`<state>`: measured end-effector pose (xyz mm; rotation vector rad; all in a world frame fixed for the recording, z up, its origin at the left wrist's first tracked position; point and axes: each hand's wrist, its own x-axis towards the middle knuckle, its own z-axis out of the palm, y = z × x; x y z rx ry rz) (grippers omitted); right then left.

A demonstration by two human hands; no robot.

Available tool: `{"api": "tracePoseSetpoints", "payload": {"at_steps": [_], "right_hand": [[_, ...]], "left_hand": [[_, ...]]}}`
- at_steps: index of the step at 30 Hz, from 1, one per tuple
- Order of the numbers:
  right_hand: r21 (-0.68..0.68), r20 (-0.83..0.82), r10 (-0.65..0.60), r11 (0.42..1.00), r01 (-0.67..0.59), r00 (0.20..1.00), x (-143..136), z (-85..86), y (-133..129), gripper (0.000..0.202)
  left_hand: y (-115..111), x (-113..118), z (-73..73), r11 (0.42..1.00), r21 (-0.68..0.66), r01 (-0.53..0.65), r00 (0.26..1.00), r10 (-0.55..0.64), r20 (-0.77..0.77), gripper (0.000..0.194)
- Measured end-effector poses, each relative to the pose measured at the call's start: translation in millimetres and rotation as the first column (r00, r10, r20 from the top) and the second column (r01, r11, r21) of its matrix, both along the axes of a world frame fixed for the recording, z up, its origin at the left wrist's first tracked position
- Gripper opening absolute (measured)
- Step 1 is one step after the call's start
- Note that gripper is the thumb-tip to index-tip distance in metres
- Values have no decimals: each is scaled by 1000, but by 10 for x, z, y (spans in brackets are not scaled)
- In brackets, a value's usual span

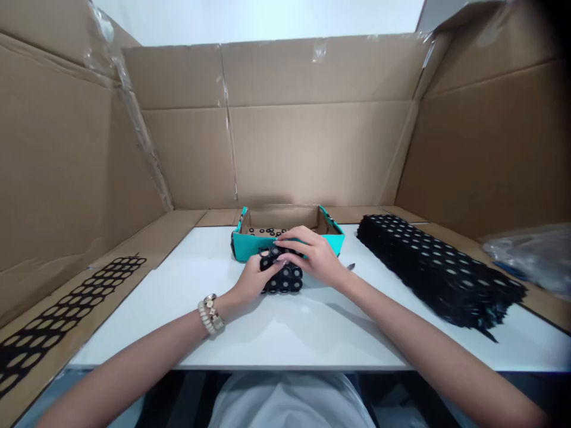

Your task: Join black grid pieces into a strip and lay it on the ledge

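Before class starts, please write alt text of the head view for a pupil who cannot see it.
A person's left hand and right hand touch a small black bundle with pale round spots over a white table, in front of an open turquoise cardboard box holding small black rings. A long black stack with pale spots lies at right.

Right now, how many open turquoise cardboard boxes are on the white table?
1: the open turquoise cardboard box stands on the white table, beyond the left hand and right hand.
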<state>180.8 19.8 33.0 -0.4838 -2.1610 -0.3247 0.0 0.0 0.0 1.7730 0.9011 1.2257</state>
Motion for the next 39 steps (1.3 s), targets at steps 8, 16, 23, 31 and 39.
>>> {"api": "tracePoseSetpoints", "payload": {"at_steps": [8, 16, 23, 31, 39], "right_hand": [[-192, -8, 43, 981, -43, 999, -29, -88, -120, 23], [-430, -446, -145, 900, -69, 883, -38, 7, -39, 33], [-404, -634, -321, 913, 52, 704, 470, 192, 224, 31], [-188, -49, -166, 970, 154, 985, 369, 104, 146, 26], [-324, 57, 65, 945, -43, 996, 70, 0, -49, 31]], "left_hand": [[12, -39, -57, 989, 148, 18, 979, 12, -204, 30], [-18, 0, -13, 987, 152, 46, 983, -18, -180, 26], [-60, 0, -40, 1000, -24, 20, 992, -22, -121, 29], [-33, 2, -15, 999, 15, -51, 995, 52, -81, 32], [-1, -6, -4, 996, 81, 21, 996, -14, -84, 29]]}}
